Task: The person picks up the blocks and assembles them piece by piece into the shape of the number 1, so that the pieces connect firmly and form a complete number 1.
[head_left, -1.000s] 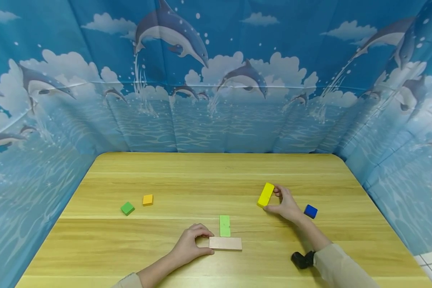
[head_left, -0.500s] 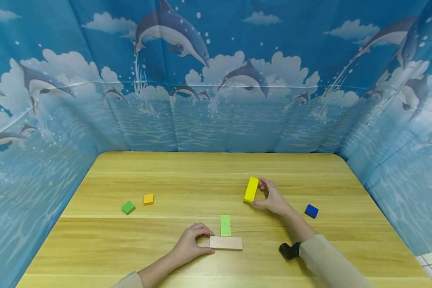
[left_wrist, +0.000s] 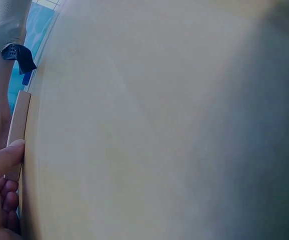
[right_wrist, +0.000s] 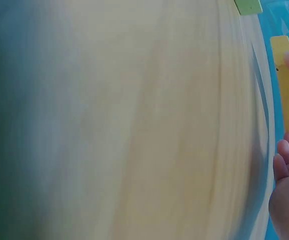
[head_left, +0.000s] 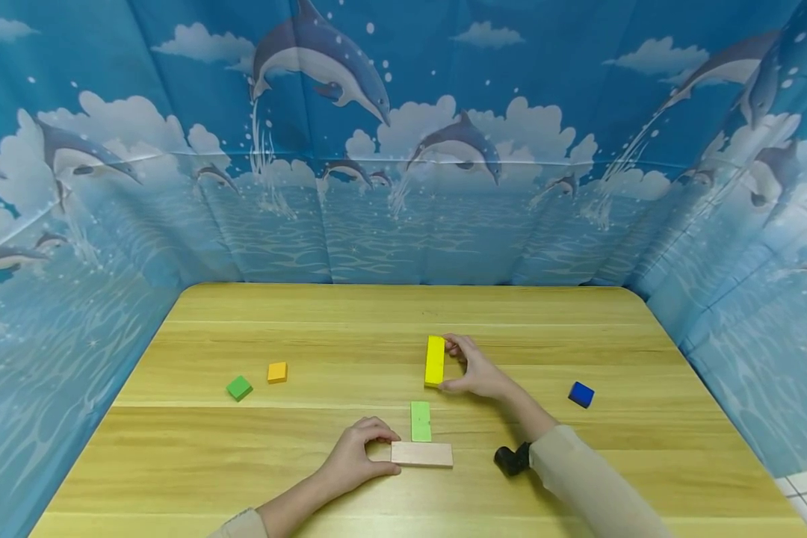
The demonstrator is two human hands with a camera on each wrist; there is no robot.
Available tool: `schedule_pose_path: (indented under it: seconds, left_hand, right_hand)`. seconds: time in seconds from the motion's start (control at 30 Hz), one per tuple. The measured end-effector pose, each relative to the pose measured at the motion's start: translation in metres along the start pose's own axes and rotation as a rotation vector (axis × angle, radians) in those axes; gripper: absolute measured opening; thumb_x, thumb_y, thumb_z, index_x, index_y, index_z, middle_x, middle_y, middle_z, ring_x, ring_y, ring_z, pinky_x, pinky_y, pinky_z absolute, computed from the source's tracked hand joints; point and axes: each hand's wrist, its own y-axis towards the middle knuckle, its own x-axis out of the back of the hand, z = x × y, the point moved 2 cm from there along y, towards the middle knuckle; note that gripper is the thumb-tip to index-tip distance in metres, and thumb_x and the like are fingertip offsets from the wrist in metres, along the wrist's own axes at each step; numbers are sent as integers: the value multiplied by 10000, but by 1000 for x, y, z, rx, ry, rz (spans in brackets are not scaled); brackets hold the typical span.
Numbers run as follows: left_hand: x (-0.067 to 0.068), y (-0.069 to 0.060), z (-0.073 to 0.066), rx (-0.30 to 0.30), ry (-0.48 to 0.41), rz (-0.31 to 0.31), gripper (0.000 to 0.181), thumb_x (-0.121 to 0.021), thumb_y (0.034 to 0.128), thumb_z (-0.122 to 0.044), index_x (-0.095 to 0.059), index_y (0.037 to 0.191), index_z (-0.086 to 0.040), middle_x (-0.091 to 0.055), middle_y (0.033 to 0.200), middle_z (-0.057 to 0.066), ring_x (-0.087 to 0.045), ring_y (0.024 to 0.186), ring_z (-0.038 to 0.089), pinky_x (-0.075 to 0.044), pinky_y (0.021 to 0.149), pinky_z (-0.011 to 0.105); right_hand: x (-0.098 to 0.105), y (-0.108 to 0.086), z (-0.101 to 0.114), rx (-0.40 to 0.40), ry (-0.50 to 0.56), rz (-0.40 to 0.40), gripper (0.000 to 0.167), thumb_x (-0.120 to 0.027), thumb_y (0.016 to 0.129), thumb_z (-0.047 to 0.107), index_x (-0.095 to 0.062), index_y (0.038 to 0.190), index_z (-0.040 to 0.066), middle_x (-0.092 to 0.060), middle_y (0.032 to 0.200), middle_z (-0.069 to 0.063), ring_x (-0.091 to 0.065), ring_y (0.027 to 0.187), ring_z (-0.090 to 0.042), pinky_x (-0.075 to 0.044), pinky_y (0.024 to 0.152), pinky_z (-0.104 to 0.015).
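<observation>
The left hand (head_left: 354, 462) grips the left end of a pale wooden block (head_left: 422, 454) lying crosswise near the table's front. In the left wrist view the thumb presses on this wooden block (left_wrist: 17, 117). Behind it lies a light green block (head_left: 420, 421), lengthwise, its near end at the wooden block's far side. The right hand (head_left: 477, 370) pinches a long yellow block (head_left: 434, 362) by its two ends, beyond the green one. The right wrist view has the yellow block (right_wrist: 287, 87) between the thumb and fingers.
On the left of the table (head_left: 350, 314) lie a green block (head_left: 239, 388) and an orange block (head_left: 277, 372). A blue block (head_left: 581, 394) lies to the right of the right forearm. A black device (head_left: 512, 459) sits at the right wrist. A dolphin-print curtain (head_left: 403, 224) surrounds the table.
The right hand has carried the yellow block leftward, and the block has turned to stand nearly lengthwise. The left hand and the wooden block have stayed in place.
</observation>
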Motion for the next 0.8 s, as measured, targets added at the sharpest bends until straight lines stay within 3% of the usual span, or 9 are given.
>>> schedule_pose_path:
  seconds: [0.2, 0.43, 0.63, 0.73, 0.8]
  left_hand:
    - [0, 0, 0, 2, -3, 1, 321, -818, 655, -207, -686, 939, -135, -620, 913, -84, -523, 861, 97, -450, 782, 248]
    - [0, -1, -1, -49, 10, -19, 328, -822, 643, -190, -685, 934, -122, -621, 904, -84, -522, 847, 65, -460, 763, 232]
    - [1, 0, 0, 1, 0, 5, 334, -820, 647, -191, -684, 945, -128, -610, 918, -105, -513, 868, 53, -456, 788, 241]
    - [1, 0, 0, 16, -1, 14, 333, -818, 652, -199, -684, 948, -131, -608, 921, -107, -512, 873, 51, -456, 796, 241]
    - [1, 0, 0, 15, 0, 14, 333, -818, 652, -199, -684, 948, -130, -610, 921, -103, -513, 873, 52, -456, 794, 241]
  right_hand:
    - [-9, 6, 0, 7, -8, 51, 857, -787, 694, 210, -298, 1367, 4, -388, 1185, -134, -376, 1078, -253, -329, 945, -443]
    - [-17, 11, 2, -2, -25, 88, 852, -788, 694, 203, -303, 1366, 5, -393, 1194, -118, -368, 1091, -239, -322, 971, -424]
    - [-19, 8, 22, 20, -43, 122, 816, -769, 707, 105, -294, 1347, -73, -396, 1188, -192, -368, 1093, -308, -314, 970, -457]
    - [-19, 8, 24, 23, -50, 128, 808, -756, 712, 51, -278, 1344, -106, -383, 1198, -239, -360, 1089, -352, -305, 956, -490]
    - [-21, 11, 14, 19, -72, 130, 820, -765, 717, 94, -280, 1358, -70, -384, 1211, -206, -362, 1095, -324, -311, 959, -475]
